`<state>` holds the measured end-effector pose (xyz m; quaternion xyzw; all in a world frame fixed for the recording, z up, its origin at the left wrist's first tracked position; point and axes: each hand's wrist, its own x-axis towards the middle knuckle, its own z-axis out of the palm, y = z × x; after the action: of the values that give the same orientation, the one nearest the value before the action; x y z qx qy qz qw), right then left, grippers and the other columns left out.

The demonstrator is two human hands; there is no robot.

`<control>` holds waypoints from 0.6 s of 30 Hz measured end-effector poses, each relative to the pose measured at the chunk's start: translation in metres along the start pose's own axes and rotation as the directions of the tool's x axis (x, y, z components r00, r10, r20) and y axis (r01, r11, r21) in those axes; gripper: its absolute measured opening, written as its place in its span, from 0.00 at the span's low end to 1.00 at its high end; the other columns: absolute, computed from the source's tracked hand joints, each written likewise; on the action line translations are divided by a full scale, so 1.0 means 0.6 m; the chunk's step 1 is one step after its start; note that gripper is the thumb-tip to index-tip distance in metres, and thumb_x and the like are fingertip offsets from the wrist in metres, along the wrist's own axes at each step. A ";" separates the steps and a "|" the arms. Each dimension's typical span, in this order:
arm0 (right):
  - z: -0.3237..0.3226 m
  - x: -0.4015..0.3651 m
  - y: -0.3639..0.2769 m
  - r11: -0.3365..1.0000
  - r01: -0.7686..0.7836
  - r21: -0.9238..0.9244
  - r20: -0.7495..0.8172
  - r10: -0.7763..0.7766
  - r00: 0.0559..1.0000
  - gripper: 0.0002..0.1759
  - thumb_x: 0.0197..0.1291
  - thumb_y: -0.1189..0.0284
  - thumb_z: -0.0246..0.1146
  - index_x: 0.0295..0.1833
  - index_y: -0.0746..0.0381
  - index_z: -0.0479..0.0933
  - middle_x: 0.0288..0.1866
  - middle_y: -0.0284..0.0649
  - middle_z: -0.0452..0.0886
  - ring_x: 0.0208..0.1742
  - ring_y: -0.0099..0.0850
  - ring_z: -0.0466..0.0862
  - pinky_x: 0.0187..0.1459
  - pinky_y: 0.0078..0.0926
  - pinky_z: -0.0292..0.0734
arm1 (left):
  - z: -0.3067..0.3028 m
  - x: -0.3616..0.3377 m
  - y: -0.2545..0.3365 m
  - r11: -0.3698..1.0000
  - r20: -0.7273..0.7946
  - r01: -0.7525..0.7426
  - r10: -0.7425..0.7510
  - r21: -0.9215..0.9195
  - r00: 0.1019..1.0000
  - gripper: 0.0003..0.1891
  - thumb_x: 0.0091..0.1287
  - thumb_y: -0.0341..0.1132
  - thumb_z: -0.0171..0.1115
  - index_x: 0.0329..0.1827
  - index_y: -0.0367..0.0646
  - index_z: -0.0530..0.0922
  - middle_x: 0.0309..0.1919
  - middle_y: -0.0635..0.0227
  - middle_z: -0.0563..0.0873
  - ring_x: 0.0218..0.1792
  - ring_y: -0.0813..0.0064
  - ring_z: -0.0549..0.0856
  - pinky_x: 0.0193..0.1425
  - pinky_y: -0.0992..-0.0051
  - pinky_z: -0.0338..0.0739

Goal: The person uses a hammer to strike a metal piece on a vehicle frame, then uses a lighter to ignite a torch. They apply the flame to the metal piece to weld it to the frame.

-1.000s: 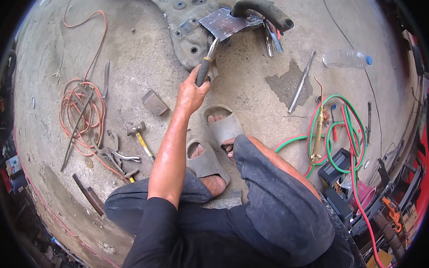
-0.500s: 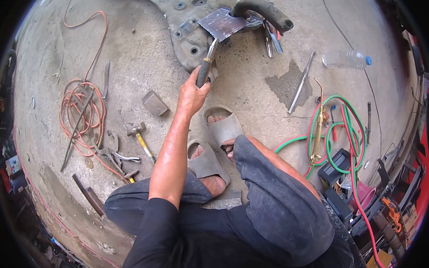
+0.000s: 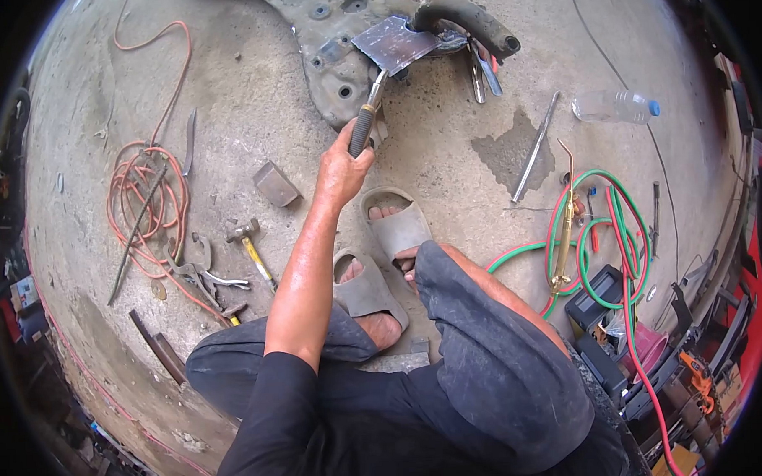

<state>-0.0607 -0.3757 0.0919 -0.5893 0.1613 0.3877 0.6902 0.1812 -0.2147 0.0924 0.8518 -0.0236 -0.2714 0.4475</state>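
Left fingers (image 3: 345,147): wrapped around the ribbed handle (image 3: 361,129) of a metal tool (image 3: 378,87); right hand out of view.
Tool feel: probably stiff and fairly light, with good grip; best held mid-handle.
Metal plate (image 3: 396,43): likely rigid, perhaps sharp-edged; lies far and slightly right of the fingers, above the frame (image 3: 331,62), near edge at the tool's tip.

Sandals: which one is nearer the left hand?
The right foot's sandal: it sits farther forward, towards the left hand; the left foot's sandal sits farther back.
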 end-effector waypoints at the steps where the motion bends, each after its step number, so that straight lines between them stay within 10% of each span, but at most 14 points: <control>1: 0.001 -0.001 0.000 1.000 -0.004 0.014 -0.003 0.004 1.000 0.28 0.62 0.63 0.78 0.67 0.60 0.84 0.50 0.41 0.90 0.51 0.27 0.87 0.53 0.29 0.83 | 0.001 0.000 -0.002 1.000 -0.002 0.000 0.000 -0.003 1.000 0.34 0.67 0.39 0.65 0.79 0.51 0.73 0.52 0.46 0.90 0.55 0.51 0.90 0.63 0.60 0.81; 18: 0.001 -0.005 -0.004 0.994 0.109 0.004 -0.007 -0.109 0.994 0.26 0.64 0.68 0.77 0.66 0.63 0.83 0.47 0.38 0.89 0.47 0.25 0.85 0.48 0.27 0.82 | 0.001 -0.002 0.001 1.000 -0.016 -0.011 0.010 -0.026 1.000 0.33 0.66 0.39 0.65 0.78 0.52 0.74 0.50 0.45 0.90 0.54 0.50 0.91 0.61 0.60 0.81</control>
<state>-0.0612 -0.3759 0.0960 -0.5972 0.1321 0.3470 0.7110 0.1802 -0.2149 0.0931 0.8479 -0.0210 -0.2626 0.4600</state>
